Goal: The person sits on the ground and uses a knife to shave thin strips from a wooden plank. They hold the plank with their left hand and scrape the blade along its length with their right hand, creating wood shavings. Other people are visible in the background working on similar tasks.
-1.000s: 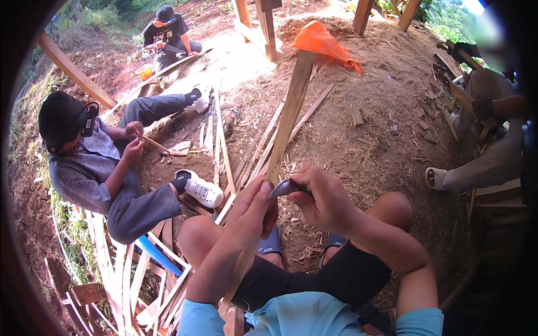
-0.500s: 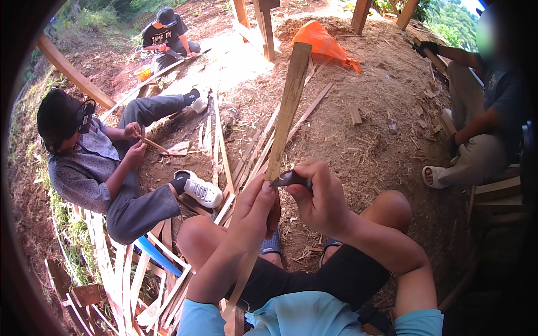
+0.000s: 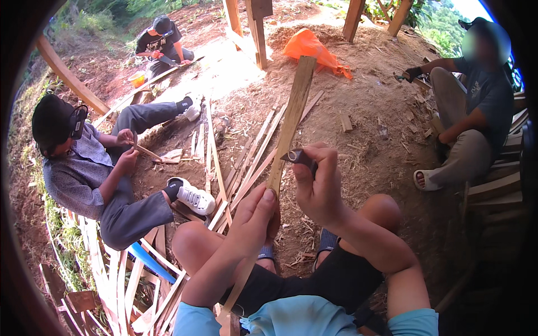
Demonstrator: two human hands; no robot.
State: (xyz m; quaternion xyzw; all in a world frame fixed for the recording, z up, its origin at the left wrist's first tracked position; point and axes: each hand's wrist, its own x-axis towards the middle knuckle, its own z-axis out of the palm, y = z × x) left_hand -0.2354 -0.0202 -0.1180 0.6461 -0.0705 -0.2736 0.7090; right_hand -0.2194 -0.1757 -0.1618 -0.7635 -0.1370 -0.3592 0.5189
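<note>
A long, flat wooden slat (image 3: 291, 117) slants up in front of me, its lower end running down past my lap. My left hand (image 3: 253, 217) is closed around its middle, with the thumb lying along the face. In my right hand (image 3: 320, 187) is a short dark metal blade (image 3: 298, 157), pinched between thumb and fingers. The blade's tip lies close beside the slat, above my left thumb; whether it touches the wood I cannot tell. Most of the blade's grip end is hidden by my right fingers.
A person on the left (image 3: 78, 162) works a thin stick; another sits on the right (image 3: 476, 112), and a third kneels far off (image 3: 162, 45). Long wood strips (image 3: 255, 151) and shavings cover the ground. An orange plastic bag (image 3: 314, 50) lies ahead beside a wooden post (image 3: 258, 39).
My right hand has moved the blade up along the slat and slightly off my left thumb. My left hand keeps its hold. The view has shifted slightly, showing more of the person on the right.
</note>
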